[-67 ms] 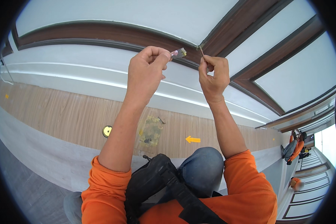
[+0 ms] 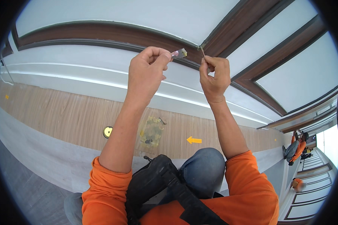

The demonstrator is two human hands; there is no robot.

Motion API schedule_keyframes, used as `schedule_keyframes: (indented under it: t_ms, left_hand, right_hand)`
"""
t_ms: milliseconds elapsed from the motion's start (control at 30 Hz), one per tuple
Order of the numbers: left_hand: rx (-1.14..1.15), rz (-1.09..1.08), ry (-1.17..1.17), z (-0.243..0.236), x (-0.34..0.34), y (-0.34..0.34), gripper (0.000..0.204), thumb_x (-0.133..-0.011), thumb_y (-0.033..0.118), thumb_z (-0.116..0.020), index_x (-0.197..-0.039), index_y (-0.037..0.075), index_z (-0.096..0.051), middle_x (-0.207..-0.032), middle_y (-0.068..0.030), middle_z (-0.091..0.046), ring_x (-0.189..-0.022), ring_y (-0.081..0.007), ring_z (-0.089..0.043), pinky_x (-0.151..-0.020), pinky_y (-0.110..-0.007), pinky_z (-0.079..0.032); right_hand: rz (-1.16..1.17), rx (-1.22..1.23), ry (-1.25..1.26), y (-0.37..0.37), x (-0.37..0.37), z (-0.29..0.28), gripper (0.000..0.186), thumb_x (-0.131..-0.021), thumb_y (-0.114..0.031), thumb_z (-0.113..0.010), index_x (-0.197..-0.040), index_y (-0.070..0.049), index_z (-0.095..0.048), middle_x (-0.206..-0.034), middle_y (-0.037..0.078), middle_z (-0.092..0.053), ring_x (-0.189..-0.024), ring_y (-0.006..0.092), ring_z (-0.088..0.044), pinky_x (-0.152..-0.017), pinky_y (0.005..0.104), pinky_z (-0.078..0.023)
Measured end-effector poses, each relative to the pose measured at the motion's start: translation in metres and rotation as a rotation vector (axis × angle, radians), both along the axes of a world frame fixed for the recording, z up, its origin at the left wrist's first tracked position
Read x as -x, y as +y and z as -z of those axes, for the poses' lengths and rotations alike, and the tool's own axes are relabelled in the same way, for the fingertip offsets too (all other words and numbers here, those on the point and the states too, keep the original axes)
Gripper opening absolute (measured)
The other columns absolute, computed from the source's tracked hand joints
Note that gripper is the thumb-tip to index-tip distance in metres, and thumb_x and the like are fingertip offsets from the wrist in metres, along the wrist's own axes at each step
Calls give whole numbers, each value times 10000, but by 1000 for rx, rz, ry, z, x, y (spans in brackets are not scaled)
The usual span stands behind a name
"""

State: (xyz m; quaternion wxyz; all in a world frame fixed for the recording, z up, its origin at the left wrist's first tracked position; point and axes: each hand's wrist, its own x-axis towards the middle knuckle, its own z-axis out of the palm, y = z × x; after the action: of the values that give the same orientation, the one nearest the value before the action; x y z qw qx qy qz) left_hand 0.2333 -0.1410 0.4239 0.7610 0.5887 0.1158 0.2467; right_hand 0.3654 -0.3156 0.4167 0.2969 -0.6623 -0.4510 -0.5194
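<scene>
- The fingers point(image 2: 163, 57) of the left hand point(image 2: 143, 73) are pinched together on a small flat piece point(image 2: 178, 53), its far end smeared with yellowish paste point(image 2: 184, 53).
- The right hand point(image 2: 216, 77) has thumb and forefinger drawn together on a thin, stick-like tool point(image 2: 202, 51), whose tip is at or very near the corner where two strips of the brown frame point(image 2: 90, 32) meet; contact cannot be told for certain.
- The flat piece is just beside that corner, apart from the tool, so paste is within easy reach.
- Good handling here likely means small dabs, a light grip and a tool tip aligned with the seam, away from the white panel point(image 2: 131, 15).
- Bracing the right hand lightly could steady the tip; a level flat piece should spare the floor point(image 2: 82, 112) from drips.
</scene>
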Motion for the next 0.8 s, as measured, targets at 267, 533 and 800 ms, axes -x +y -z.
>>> schedule_keyframes:
  t_ms: [267, 533, 800]
  left_hand:
    - [18, 0, -17, 1, 0, -2, 166, -973, 222, -678, -1021, 72, -730, -1004, -48, -733, -869, -108, -622, -692, -270, -526]
    - [11, -15, -14, 2, 0, 3, 175, -965, 240, -685, -1008, 76, -728, -1007, -54, -735, -865, -104, -615, -698, -280, -517]
    - [2, -32, -22, 6, 1, 10, 179, -969, 253, -680, -999, 83, -727, -1004, -55, -736, -864, -104, -609, -708, -281, -512]
  right_hand:
    - [7, 53, -114, 5, -7, 7, 308, -679, 111, -778, -898, -73, -664, -821, 77, -641, -727, 241, -641, -587, 340, -522]
    - [25, 68, -108, 23, -10, 18, 300, -666, 85, -780, -885, -84, -663, -801, 54, -613, -709, 237, -629, -579, 343, -507]
    - [56, -13, 177, 12, 7, -33, 113, -821, 5, -777, -897, -59, -723, -838, 66, -681, -698, 190, -638, -620, 302, -518]
